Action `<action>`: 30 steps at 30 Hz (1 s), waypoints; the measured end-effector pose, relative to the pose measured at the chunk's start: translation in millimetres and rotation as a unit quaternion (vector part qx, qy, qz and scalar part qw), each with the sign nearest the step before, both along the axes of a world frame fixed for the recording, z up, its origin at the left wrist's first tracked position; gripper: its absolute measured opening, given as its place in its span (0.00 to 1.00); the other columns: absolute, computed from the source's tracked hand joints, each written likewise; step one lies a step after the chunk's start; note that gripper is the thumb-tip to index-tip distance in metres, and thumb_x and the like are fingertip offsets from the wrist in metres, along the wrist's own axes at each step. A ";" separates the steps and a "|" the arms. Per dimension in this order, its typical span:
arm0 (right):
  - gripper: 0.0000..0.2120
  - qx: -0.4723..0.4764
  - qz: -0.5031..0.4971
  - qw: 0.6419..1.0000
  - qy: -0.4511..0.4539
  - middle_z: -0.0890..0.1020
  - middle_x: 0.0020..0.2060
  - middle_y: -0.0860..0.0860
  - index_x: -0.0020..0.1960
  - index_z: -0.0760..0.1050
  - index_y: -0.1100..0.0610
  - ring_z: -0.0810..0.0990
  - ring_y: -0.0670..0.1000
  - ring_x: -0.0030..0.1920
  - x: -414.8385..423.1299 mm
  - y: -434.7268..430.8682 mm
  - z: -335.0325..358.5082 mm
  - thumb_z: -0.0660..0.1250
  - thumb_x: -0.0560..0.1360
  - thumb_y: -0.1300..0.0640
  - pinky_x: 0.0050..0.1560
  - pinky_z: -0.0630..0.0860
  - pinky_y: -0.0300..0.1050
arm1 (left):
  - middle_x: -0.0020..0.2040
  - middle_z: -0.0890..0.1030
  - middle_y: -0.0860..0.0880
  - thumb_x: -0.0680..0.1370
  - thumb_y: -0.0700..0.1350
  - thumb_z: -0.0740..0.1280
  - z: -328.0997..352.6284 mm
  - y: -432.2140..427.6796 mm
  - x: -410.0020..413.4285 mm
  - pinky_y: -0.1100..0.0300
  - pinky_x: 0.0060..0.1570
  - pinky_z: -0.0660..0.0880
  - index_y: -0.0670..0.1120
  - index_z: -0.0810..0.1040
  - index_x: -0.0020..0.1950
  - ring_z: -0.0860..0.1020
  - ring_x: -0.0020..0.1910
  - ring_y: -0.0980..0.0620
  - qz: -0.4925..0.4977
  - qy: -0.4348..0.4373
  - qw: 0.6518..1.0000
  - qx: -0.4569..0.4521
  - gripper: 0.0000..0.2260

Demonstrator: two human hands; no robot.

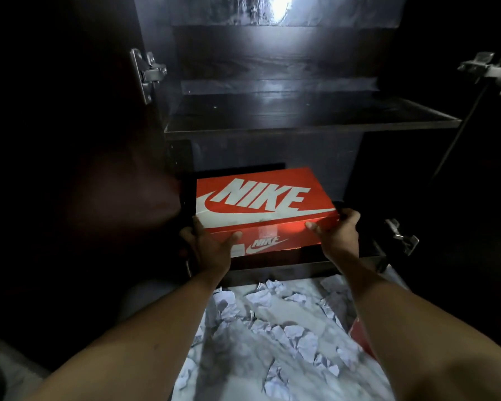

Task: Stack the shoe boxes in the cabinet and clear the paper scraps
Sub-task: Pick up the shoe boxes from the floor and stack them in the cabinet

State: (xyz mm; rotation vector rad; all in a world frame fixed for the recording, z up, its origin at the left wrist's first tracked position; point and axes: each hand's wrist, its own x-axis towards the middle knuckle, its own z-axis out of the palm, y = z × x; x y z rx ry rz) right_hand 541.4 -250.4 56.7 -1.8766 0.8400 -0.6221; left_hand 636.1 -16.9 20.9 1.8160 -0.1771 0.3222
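Both hands are on it: left hand (207,246) and right hand (338,234) grip the near corners of the orange shoe box (261,198), thumbs on its front face, fingers curled round its sides. The box is at frame centre, in the dark cabinet's (310,123) lower opening. Crumpled paper scraps (294,332) litter the marble floor (243,379) below.

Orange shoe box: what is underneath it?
Below the orange shoe box only the cabinet's dark ledge shows; left hand and right hand grip its corners. Directly beneath is covered.

A home, likely — dark wooden cabinet (310,127) (steel hinges (149,72)) standing on a marble-patterned floor (272,312).
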 end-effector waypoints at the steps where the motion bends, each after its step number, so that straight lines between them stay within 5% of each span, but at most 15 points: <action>1: 0.35 -0.006 0.002 1.000 0.000 0.78 0.62 0.59 0.67 0.62 0.58 0.78 0.59 0.61 1.7 -0.5 -2.4 0.79 0.69 0.53 0.50 0.67 0.41 | 0.67 0.65 0.39 0.62 0.73 0.70 -0.7 -1.2 1.2 0.58 0.57 0.68 0.41 0.63 0.73 0.65 0.61 0.54 0.021 -0.010 1.000 0.004 0.51; 4: 0.34 -0.020 0.031 0.999 0.000 0.78 0.61 0.56 0.64 0.61 0.55 0.78 0.58 0.61 14.2 1.9 -7.6 0.79 0.68 0.55 0.54 0.70 0.43 | 0.63 0.70 0.36 0.64 0.79 0.60 -6.8 -4.4 11.1 0.54 0.54 0.73 0.36 0.66 0.66 0.72 0.60 0.46 0.079 -0.045 0.996 0.005 0.51; 7: 0.39 -0.030 0.040 0.999 -0.011 0.73 0.63 0.55 0.67 0.62 0.51 0.76 0.57 0.63 29.9 2.9 -13.6 0.80 0.63 0.60 0.63 0.75 0.55 | 0.68 0.68 0.36 0.75 0.56 0.72 -5.1 -7.8 17.4 0.40 0.61 0.75 0.37 0.67 0.71 0.72 0.67 0.36 0.088 -0.026 0.993 0.079 0.33; 10: 0.47 -0.036 0.067 0.997 -0.010 0.69 0.69 0.55 0.76 0.58 0.51 0.71 0.56 0.68 45.2 2.3 -15.2 0.78 0.63 0.64 0.69 0.70 0.57 | 0.73 0.63 0.35 0.73 0.38 0.74 -7.8 -9.6 20.8 0.40 0.68 0.68 0.40 0.64 0.76 0.64 0.71 0.34 0.102 -0.037 0.979 0.170 0.34; 14: 0.44 -0.015 0.082 0.996 -0.028 0.72 0.67 0.53 0.71 0.62 0.42 0.74 0.55 0.66 58.3 0.3 -13.4 0.77 0.62 0.64 0.64 0.75 0.63 | 0.73 0.62 0.35 0.73 0.41 0.74 -12.3 -11.9 26.4 0.39 0.68 0.66 0.45 0.59 0.80 0.63 0.70 0.34 0.119 -0.020 0.962 0.244 0.38; 21: 0.46 -0.027 0.089 0.995 -0.028 0.68 0.69 0.56 0.77 0.55 0.47 0.70 0.60 0.69 71.2 -1.3 -18.4 0.76 0.67 0.58 0.66 0.71 0.67 | 0.74 0.59 0.38 0.75 0.37 0.70 -21.5 -8.4 39.8 0.42 0.65 0.74 0.42 0.57 0.80 0.68 0.70 0.35 0.082 -0.104 0.969 0.208 0.36; 26: 0.52 -0.049 0.108 0.993 0.000 0.62 0.73 0.58 0.81 0.44 0.49 0.64 0.62 0.73 84.2 1.2 -16.9 0.76 0.70 0.57 0.70 0.66 0.65 | 0.81 0.48 0.43 0.79 0.53 0.68 -8.1 -15.1 54.8 0.37 0.71 0.63 0.48 0.49 0.82 0.60 0.75 0.34 0.050 0.023 0.946 0.320 0.38; 30: 0.54 -0.036 0.129 0.991 -0.004 0.62 0.74 0.56 0.81 0.44 0.50 0.61 0.61 0.74 94.7 5.7 -13.5 0.77 0.68 0.55 0.71 0.64 0.65 | 0.82 0.43 0.45 0.80 0.49 0.67 8.0 -14.6 79.9 0.42 0.75 0.59 0.49 0.43 0.82 0.53 0.79 0.37 0.022 0.091 0.937 0.338 0.40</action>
